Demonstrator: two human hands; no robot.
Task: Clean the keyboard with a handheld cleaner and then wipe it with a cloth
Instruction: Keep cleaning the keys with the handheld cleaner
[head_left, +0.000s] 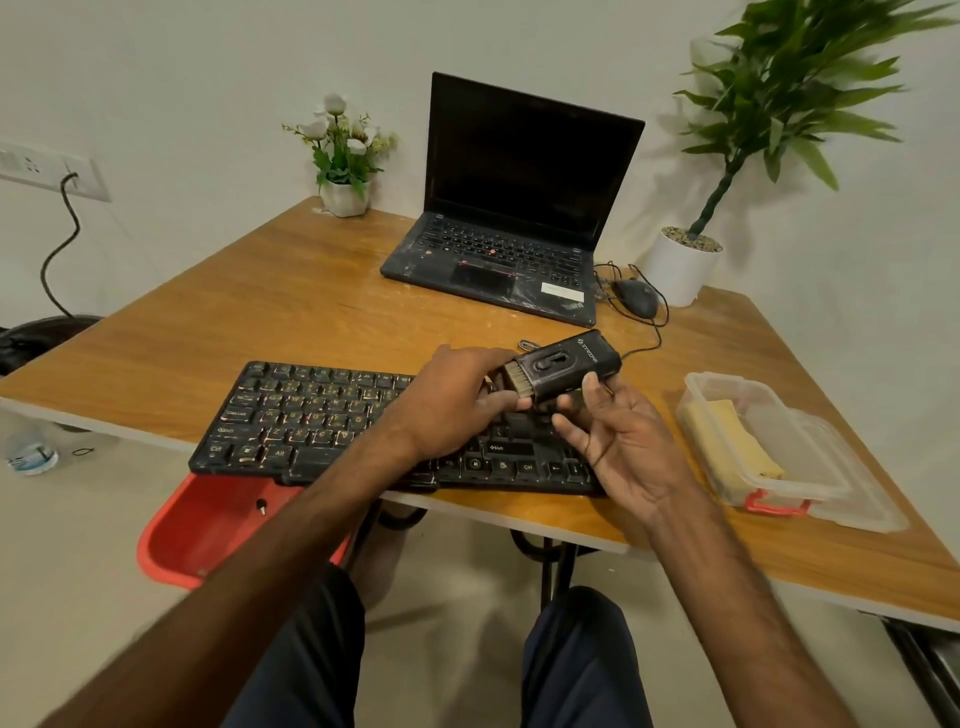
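1. A wooden table (291, 312) stands in a white-walled corner, with a wall socket (31, 166) and a plugged-in cable on the left wall.
2. At the back of the table sit an open black laptop (519, 208) with a dark screen, a wired mouse (636, 297) just to its right, a small pot of white flowers (343, 150) and a tall green plant in a white pot (680, 265).
3. The black keyboard (311, 415) lies along the near edge of the table, its front overhanging a red bin (208, 525) below.
4. The handheld cleaner (566, 366) – a black block with pale bristles at one end – is held above the right half of the keyboard.
5. The left hand (457, 400) grips the bristle end, fingers over the top and thumb beneath.
6. The right hand (623, 441), palm up, holds the other end – thumb against its side, fingers curled under.
7. The yellow cloth (737, 441) lies folded inside a clear plastic container (727, 384) at the right of the table, apart from the keyboard.
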